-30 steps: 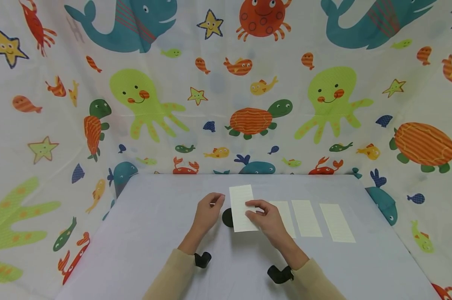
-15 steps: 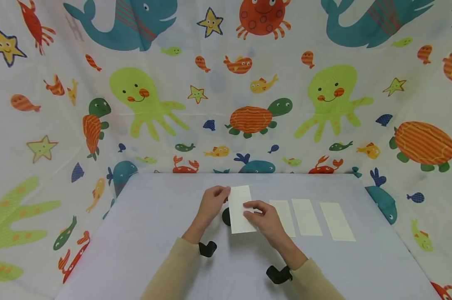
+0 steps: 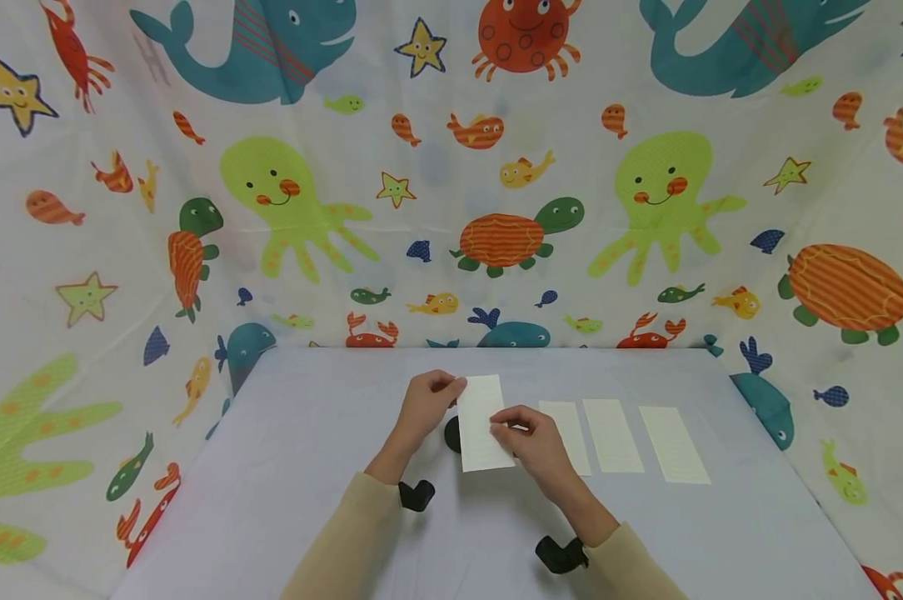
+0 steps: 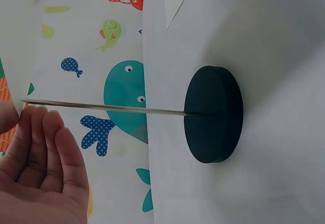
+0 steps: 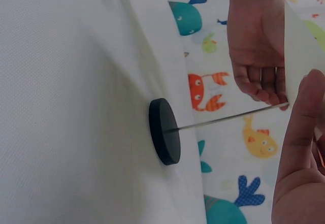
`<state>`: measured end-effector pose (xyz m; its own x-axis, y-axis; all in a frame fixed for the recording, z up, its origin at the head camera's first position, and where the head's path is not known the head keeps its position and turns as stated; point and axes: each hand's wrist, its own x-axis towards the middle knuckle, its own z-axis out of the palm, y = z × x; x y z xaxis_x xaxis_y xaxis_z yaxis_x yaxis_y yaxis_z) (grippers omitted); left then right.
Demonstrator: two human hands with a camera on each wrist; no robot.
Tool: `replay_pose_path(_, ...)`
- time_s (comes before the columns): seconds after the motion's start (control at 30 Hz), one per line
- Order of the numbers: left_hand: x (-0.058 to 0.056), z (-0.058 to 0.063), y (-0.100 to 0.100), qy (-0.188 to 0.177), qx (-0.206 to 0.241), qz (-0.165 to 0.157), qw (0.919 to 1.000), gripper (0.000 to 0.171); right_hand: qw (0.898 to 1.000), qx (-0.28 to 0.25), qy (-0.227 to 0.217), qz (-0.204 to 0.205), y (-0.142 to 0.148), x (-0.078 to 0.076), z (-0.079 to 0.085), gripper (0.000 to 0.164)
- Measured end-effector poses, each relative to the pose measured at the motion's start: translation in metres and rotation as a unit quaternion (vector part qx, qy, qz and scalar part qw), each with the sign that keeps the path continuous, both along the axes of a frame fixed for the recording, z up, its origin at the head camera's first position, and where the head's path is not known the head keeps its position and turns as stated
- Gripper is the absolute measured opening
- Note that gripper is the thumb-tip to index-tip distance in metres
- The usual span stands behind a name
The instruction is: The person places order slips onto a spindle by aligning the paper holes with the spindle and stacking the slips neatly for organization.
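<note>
While a paper slip (image 3: 480, 433) is held clear of the tabletop (image 3: 309, 433): it stands raised near the middle of the head view, between a person's two grips, its long side running roughly from 12 to 6 o'clock.
Left grip (image 3: 424, 408): narrow, thumb and fingers pinching the slip at its 11 o'clock corner.
Right grip (image 3: 536, 437): narrow, pinching the slip at its 3 o'clock edge, the thumb (image 5: 307, 99) laid along the paper.
Spike (image 4: 111, 107): thin and straight, rising from a round black base (image 4: 213, 127) that peeps out at the slip's 9 o'clock edge in the head view.
Spike tip: right by the left fingertips and the paper; whether it touches the paper, the wrist views do not settle.
Waiting slips: near (image 3: 569, 427), middle (image 3: 612, 435) and far (image 3: 675, 444), lying apart in a row toward 3 o'clock.
Backdrop (image 3: 436, 200): a sea-creature curtain at 12 o'clock.
Good handling, as judged here: paper taut between both pinches, the chosen spot squared over the tip, any pressure straight along the shaft, and the left fingertips shifted aside, since they sit closest to the point.
</note>
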<state>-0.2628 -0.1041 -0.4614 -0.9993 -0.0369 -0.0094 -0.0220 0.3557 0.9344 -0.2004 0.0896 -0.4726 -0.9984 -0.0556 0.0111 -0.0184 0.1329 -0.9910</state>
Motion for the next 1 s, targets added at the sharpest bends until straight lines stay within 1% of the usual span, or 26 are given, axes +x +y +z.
replay_pose_path(0.3, -0.0038, -0.0032, -0.0013, 0.012, 0.007, -0.004, 0.9999, 0.025, 1.000, -0.001, -0.003, 0.015, -0.0001, 0.0002, 0.0006, 0.014)
replay_pose_path(0.6, -0.0027, -0.0035, -0.0017, 0.009, 0.002, 0.001, 1.0000, 0.024, 1.000, -0.004, 0.002, 0.030, 0.0007, -0.0003, -0.0008, 0.013)
replay_pose_path(0.8, -0.0018, -0.0044, -0.0012, 0.008, -0.007, 0.003, 0.9999, 0.025, 0.999, -0.009, -0.003, 0.044, 0.0015, 0.0002, -0.0031, 0.016)
replay_pose_path(1.0, -0.0025, -0.0059, 0.0005, -0.001, -0.018, 0.007, 0.9998, 0.024, 0.999, -0.015, -0.009, 0.047, 0.0015, -0.0002, -0.0070, 0.018)
